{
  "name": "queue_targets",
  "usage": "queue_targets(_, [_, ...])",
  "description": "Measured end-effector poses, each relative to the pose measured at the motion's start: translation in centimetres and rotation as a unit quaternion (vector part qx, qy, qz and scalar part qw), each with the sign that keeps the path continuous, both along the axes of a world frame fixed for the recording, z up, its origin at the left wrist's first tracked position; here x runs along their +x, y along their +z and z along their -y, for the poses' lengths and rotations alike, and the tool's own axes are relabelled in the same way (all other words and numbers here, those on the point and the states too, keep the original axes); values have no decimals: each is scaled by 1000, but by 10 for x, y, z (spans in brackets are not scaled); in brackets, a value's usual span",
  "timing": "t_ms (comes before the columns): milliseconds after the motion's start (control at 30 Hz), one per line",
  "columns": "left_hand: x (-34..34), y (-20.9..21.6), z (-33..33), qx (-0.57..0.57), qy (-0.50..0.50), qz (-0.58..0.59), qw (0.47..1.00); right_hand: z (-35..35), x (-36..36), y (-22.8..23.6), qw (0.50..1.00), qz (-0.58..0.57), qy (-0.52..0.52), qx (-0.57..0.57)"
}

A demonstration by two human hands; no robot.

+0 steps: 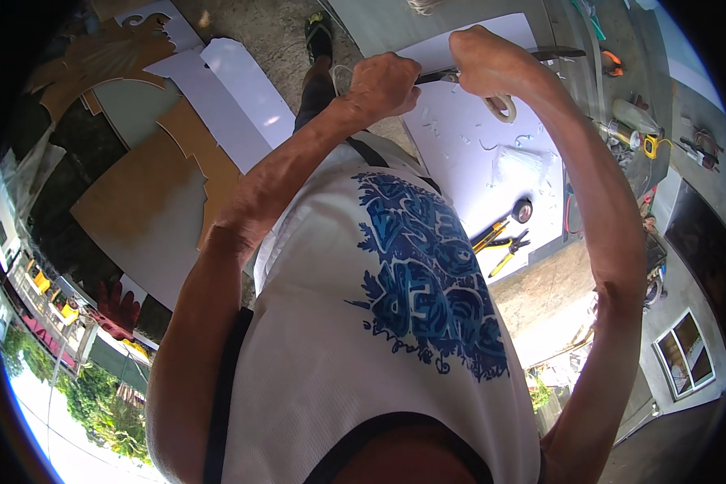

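Observation:
My left hand (383,85) is closed, knuckles up, on one end of a thin dark strip (437,77) that spans the gap to the other hand. Beside it, my right hand (492,64) is closed around a tool with a cream loop handle (502,110), which sticks out below the palm; the rest of the tool is hidden. A dark tapering piece (561,53) shows past the right wrist. Beneath both hands lies a white board (460,153) strewn with clear scraps (524,165).
On the board's near part are a black tape roll (523,210), yellow-handled pliers (508,254) and a yellow-and-black tool (490,235). Cut brown panels (137,198) and white sheets (246,105) lie left. A bottle (636,115) and a yellow tool (651,146) stand right.

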State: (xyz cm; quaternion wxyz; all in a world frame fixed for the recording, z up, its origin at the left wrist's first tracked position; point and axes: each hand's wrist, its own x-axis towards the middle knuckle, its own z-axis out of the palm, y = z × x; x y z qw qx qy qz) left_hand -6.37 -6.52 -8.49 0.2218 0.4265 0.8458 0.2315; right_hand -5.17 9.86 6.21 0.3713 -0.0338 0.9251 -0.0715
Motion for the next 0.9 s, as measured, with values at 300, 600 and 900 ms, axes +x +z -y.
queue_targets(300, [2,-1,-5,-12,-9,-25,1000,-18,9,-25,999,-18,-42,0])
queue_targets(600, [0,1,-5,-19,-8,-3,1000,-24,9,-23,998,18,-65,5])
queue_targets(900, [0,-3,-5,-8,-16,-8,1000,-23,12,-31,999,8,-40,14])
